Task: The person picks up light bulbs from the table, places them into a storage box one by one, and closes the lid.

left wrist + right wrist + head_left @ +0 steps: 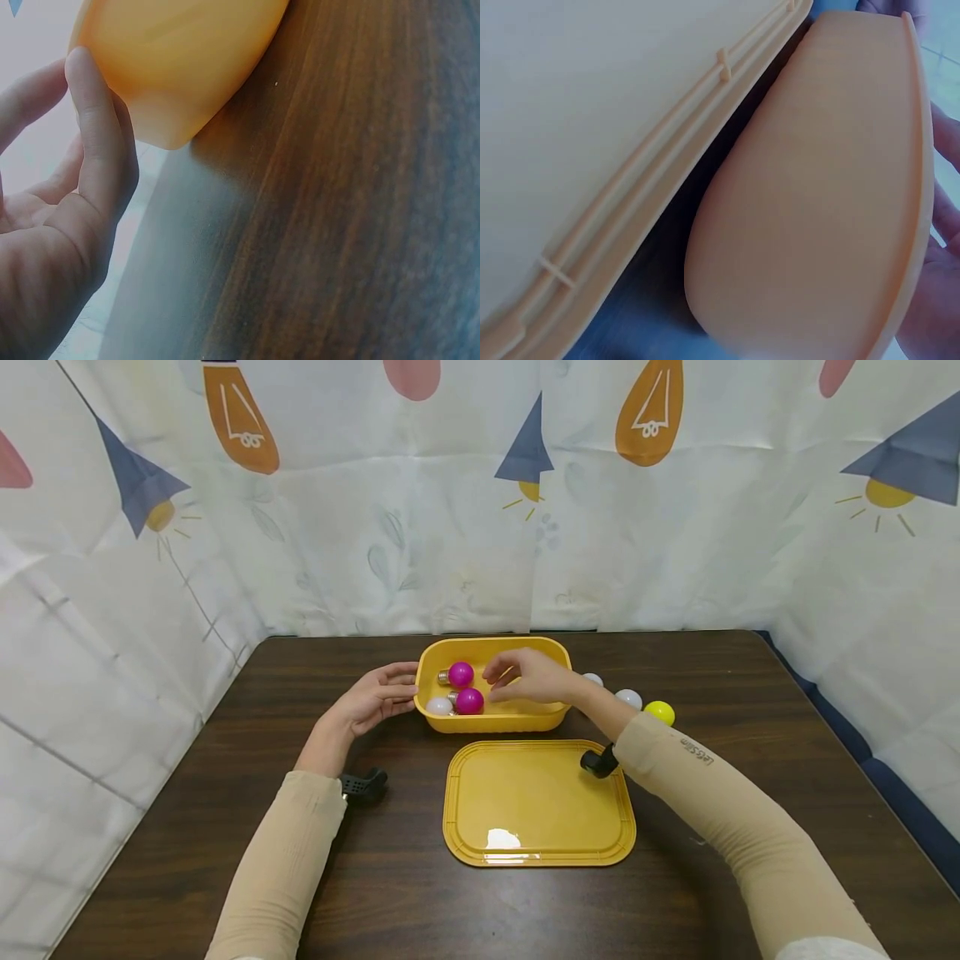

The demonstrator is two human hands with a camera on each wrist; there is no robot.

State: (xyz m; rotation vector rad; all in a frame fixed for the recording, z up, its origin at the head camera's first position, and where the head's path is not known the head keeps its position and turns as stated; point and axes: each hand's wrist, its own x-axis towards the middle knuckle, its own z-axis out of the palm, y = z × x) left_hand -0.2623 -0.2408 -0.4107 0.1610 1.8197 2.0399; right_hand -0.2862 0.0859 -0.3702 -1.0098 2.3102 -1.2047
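Observation:
A yellow plastic box (517,724) stands toward the back of the table. Two magenta light bulbs, the rear one (461,674) and the front one (470,701), lie in its left half beside a white bulb (438,706). Over the box's interior, my right hand (528,677) has its fingers loosely bent, with nothing visible between them. From the left, my left hand (375,697) touches the box's end with mostly straight fingers. Its thumb (94,112) rests at the rim in the left wrist view. The right wrist view shows the box's outer wall (810,187), with the right hand partly hidden beyond it.
A yellow lid (536,806) lies flat in front of the box. To the right, a yellow bulb (660,712) and a white bulb (628,698) lie on the dark wooden table (750,827), with another white bulb (593,679) partly behind the right forearm. A printed curtain (465,527) hangs behind.

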